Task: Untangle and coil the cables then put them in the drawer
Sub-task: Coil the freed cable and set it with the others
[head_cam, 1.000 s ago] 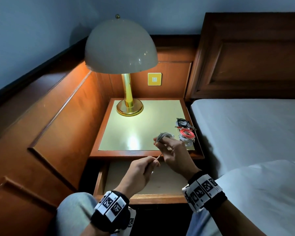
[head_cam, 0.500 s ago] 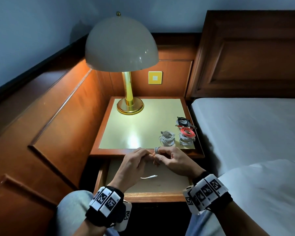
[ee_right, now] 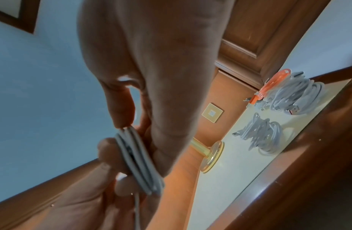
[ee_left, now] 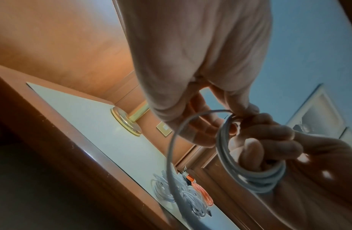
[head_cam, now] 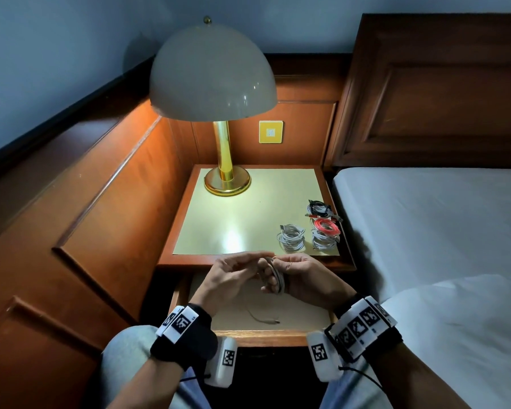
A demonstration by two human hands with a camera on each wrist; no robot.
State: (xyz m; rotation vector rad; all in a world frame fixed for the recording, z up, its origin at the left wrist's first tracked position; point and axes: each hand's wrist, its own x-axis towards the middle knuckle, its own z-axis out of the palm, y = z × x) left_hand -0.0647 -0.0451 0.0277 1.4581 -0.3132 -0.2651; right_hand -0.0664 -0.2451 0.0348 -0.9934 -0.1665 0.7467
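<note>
Since a moment ago the grey cable (head_cam: 275, 274) has gained turns, and its loose tail (head_cam: 263, 319) trails lower into the open drawer (head_cam: 260, 335). The right hand (head_cam: 303, 276) has its grip clamped on the coil; the left hand (head_cam: 230, 277) pinches the feeding strand. Judged best: keep loops even and the tail untwisted. Finished coils (head_cam: 291, 237) wait on the counter (head_cam: 233, 219).

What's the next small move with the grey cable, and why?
Probably one more wrap: left hand feeds the loose tail onto the grey coil in the right hand. The tail's end lies in the open drawer, so coiling isn't done.
</note>
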